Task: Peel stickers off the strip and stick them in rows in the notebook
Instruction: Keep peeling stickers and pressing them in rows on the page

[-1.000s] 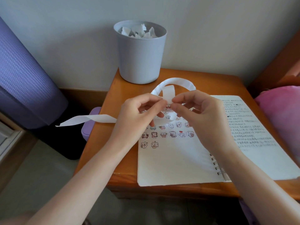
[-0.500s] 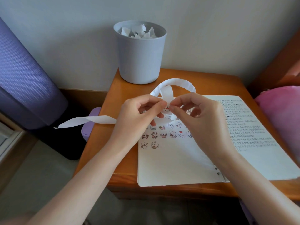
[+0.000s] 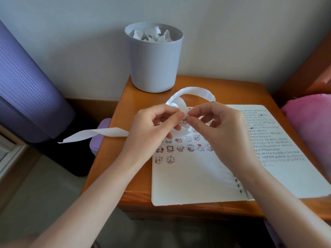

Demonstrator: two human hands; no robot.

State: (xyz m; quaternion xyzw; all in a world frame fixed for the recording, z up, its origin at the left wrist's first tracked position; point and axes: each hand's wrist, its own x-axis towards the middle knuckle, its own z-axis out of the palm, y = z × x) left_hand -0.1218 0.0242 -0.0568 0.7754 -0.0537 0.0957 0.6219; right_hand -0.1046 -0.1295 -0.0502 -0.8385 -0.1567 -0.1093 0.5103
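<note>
Left hand (image 3: 152, 126), centre frame, has its fingers curled, with thumb and forefinger pinching the white strip (image 3: 195, 92). Right hand (image 3: 220, 129) is just beside it, fingertips almost meeting, thumb and forefinger pinched on the same strip at a small sticker (image 3: 184, 120), other fingers loosely curled. The strip loops up behind the hands, and its tail runs left past the table (image 3: 114, 167) edge. Both hands are over the open notebook (image 3: 197, 181), lower centre-right.
</note>
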